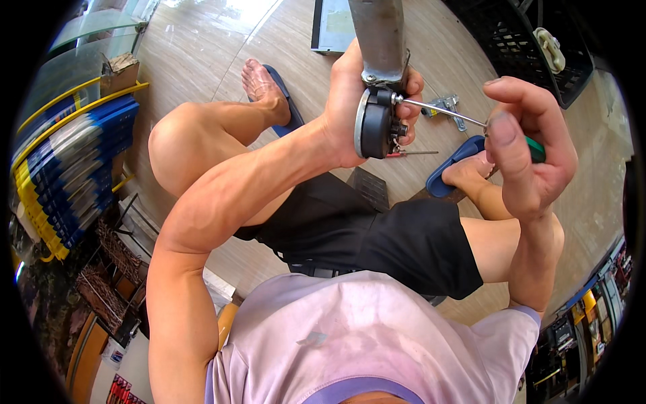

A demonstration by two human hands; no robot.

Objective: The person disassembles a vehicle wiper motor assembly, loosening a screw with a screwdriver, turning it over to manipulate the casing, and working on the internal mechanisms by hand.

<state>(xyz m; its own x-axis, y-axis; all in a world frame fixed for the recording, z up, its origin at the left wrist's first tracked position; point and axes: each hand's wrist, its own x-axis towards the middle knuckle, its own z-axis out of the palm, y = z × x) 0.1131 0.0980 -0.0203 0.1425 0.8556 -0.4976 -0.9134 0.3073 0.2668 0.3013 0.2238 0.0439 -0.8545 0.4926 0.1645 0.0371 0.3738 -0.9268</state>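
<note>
My left hand (340, 101) is closed around a device with a black round housing (377, 128) and a long grey metal body (378, 40) reaching up out of view. Small screws and fittings show on the housing's right side. A thin-shafted screwdriver (461, 118) is pinched in my right hand (538, 135); part of its green handle shows behind the fingers. The shaft points left, with its tip at a screw beside the housing. Whether the tip sits in the screw head, I cannot tell. Some left fingers are hidden behind the device.
On the tiled floor lie a silver metal part (452, 102), a red-handled tool (424, 153) and a dark block (369, 188). A black crate (562, 87) with a pale cord (550, 50) stands upper right. Blue and yellow packs (81, 168) fill a rack at left.
</note>
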